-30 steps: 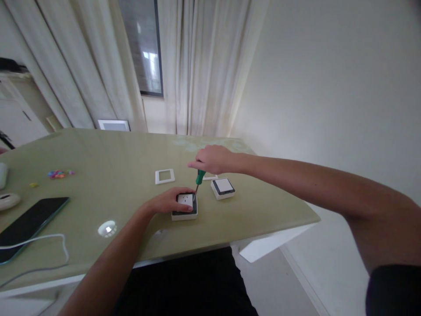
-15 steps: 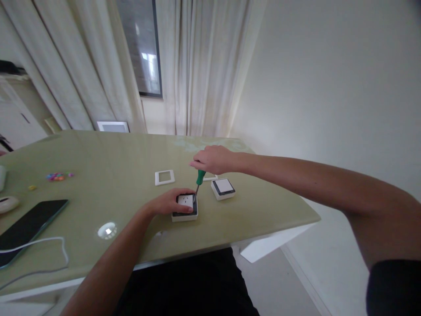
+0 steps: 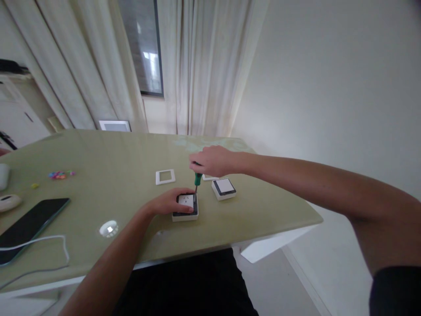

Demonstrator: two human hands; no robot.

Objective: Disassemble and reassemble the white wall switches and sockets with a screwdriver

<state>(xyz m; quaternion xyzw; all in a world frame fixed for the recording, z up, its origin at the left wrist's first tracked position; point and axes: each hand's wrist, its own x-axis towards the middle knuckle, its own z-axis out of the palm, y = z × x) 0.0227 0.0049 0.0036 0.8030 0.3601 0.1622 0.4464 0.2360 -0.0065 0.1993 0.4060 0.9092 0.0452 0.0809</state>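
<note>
As left hand (image 3: 166, 204) pins a square socket (image 3: 185, 215), right hand (image 3: 213, 161) grips screwdriver (image 3: 198, 179).

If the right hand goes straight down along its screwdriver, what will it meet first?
Most likely the white square socket with a dark rim, which the left hand steadies: the green-handled screwdriver in the right hand points down at its right edge. Whether the tip touches is unclear.

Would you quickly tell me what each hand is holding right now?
Left hand: closed on the socket, steadying it on the table.
Right hand: closed on the green screwdriver, tip at the socket.
</note>
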